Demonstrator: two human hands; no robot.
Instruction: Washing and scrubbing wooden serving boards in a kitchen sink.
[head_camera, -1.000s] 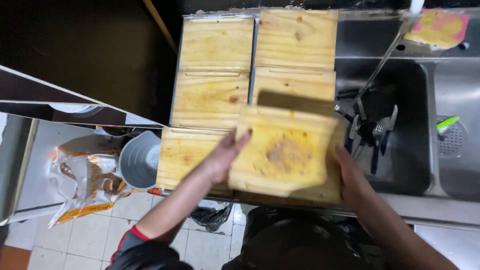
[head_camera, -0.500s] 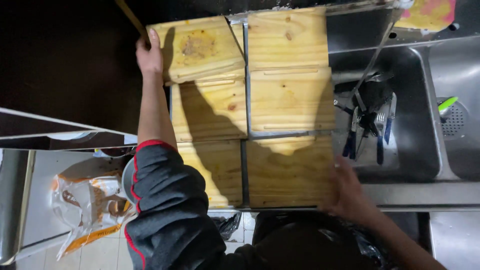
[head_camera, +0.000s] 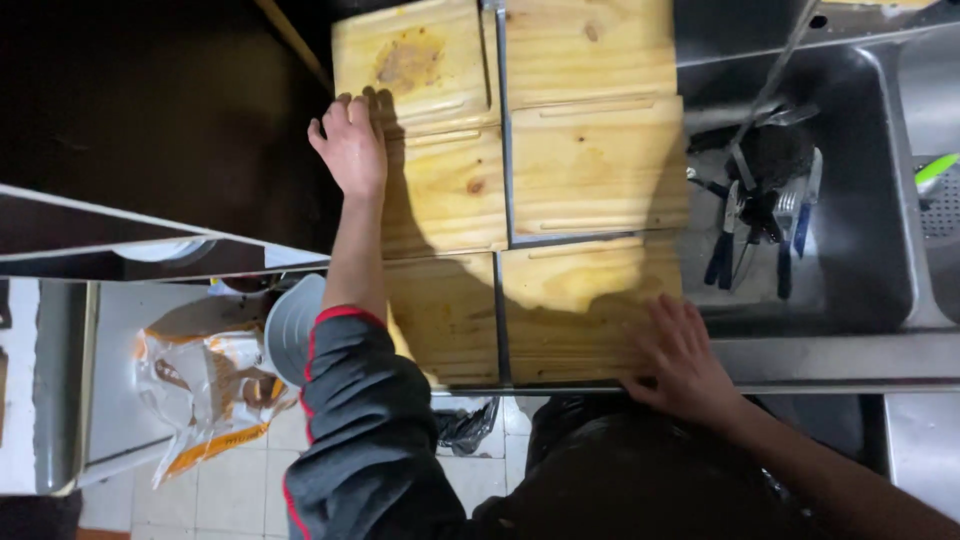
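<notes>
Since half a second ago I see my left hand (head_camera: 350, 148) has slid down off the stained board (head_camera: 410, 62), whose far edge is cut off, onto the board below it (head_camera: 455, 190), fingers flat and loosely apart, gripping nothing. Right of the boards, the sink (head_camera: 860, 290) holds dim utensils (head_camera: 760, 215) I can barely make out. My right hand (head_camera: 680, 360) presses spread fingers on the nearest board (head_camera: 585, 305) at the sink's near-left corner.

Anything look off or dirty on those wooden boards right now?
Yes: the top-left board, just beyond the left hand, carries a brownish stain in its middle. The other boards look clean. Utensils lie jumbled in the sink.
</notes>
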